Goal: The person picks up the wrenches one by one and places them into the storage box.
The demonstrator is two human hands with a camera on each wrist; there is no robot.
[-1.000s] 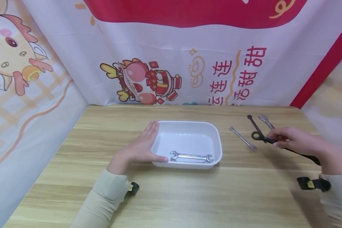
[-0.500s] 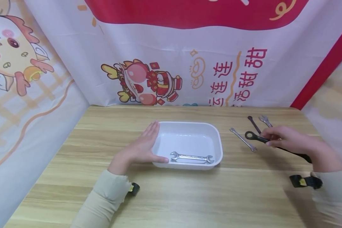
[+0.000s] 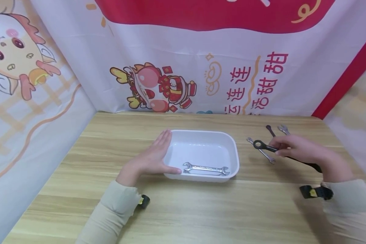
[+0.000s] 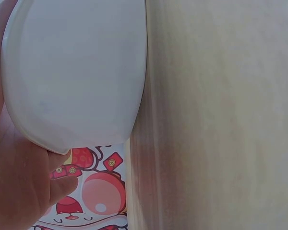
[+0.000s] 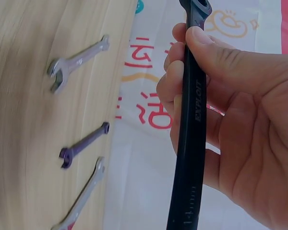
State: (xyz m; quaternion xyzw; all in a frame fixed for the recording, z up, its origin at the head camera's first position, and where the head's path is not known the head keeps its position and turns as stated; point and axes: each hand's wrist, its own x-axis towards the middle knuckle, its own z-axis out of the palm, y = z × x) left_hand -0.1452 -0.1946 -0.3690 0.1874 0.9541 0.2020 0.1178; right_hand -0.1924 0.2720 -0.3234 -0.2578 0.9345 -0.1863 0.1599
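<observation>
My left hand (image 3: 152, 159) holds the left end of a white plastic tray (image 3: 235, 162), the thumb along its near rim and the fingers at the far left corner. A silver double open-ended wrench (image 3: 205, 168) lies in the tray along the near wall. My right hand (image 3: 302, 149) grips a black wrench (image 5: 189, 124) marked 14mm, held above the table with its ring end pointing left. Below that ring end lies a small silver wrench (image 3: 266, 156). A dark wrench (image 5: 84, 143) and another silver wrench (image 5: 86, 191) lie beyond my right hand, partly hidden by it in the head view.
The wooden table (image 3: 201, 210) ends at a printed white and red cloth (image 3: 177, 44) hanging along the back. More printed cloth hangs at the left and right sides. The loose wrenches lie to the right of the tray.
My right hand has moved left with the black wrench, whose ring end now hangs over the small silver wrench. My left hand and the tray have stayed in place.
</observation>
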